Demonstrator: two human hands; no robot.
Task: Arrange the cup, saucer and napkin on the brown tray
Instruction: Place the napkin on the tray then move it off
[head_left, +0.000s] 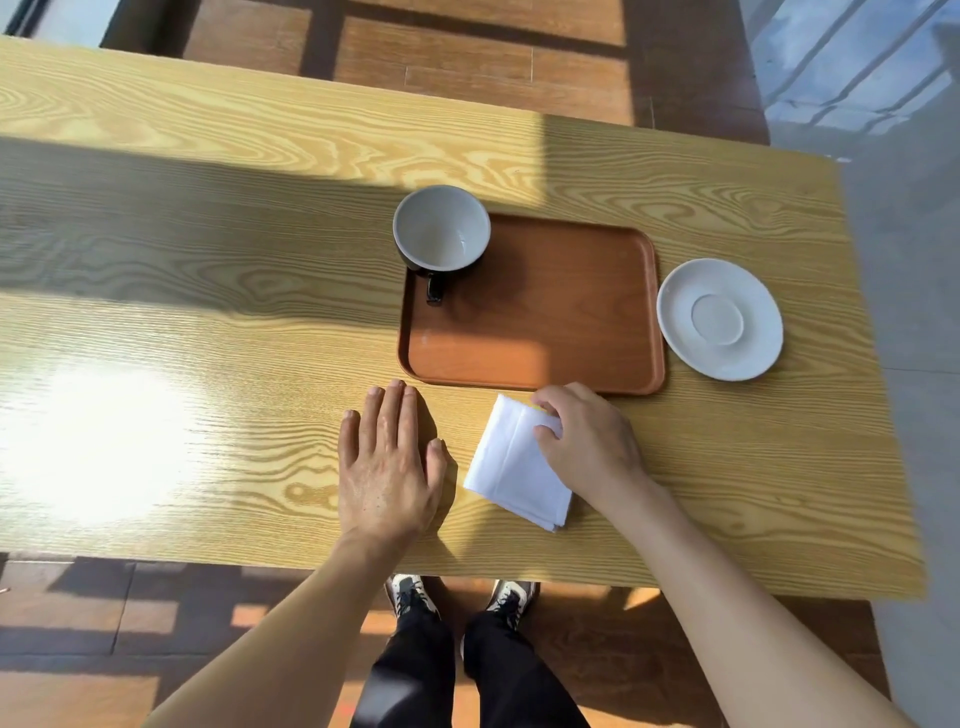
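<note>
A brown tray (571, 332) lies on the wooden table. An empty cup (441, 228), dark outside and pale inside, stands upright at the tray's far left corner, its handle toward me. The white saucer (719, 318) rests on the table just right of the tray. A folded white napkin (511, 462) lies on the table in front of the tray. My right hand (587, 441) has its fingers curled on the napkin's far right corner. My left hand (387, 462) lies flat on the table, fingers together, left of the napkin and touching nothing else.
The light wooden table (208, 322) stretches far to the left, with a bright sun patch near its front edge. Its right edge runs just beyond the saucer. Below the front edge I see my legs and shoes on a wood floor (104, 649).
</note>
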